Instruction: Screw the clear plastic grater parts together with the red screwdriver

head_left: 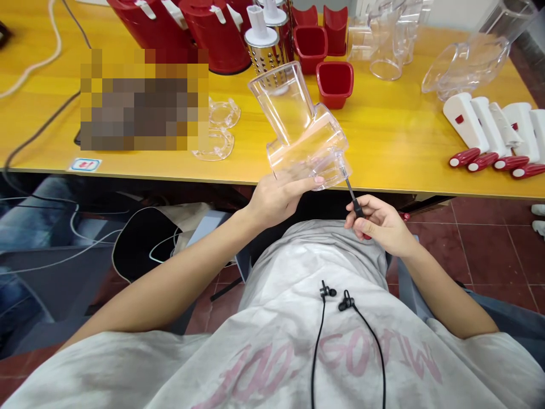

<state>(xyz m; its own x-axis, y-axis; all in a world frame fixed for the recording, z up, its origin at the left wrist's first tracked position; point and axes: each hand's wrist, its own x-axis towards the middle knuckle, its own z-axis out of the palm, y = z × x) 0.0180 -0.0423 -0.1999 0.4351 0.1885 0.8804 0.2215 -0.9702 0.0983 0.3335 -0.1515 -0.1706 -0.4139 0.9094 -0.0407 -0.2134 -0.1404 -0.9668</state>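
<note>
My left hand [279, 196] grips a clear plastic housing [298, 125] from below and holds it tilted above the yellow table's front edge [170, 170]. Its chute end points up and away. My right hand [381, 224] is closed round a screwdriver [354, 203] with a red handle. The dark shaft slants up, and its tip meets the housing's lower right corner.
On the table stand red bases [213, 34], metal grater drums [266, 48], red cups [335, 82], clear plastic parts [466, 62] and flat clear rings [217, 133]. White handles with red ends [494, 136] lie at the right. Cables hang below at left.
</note>
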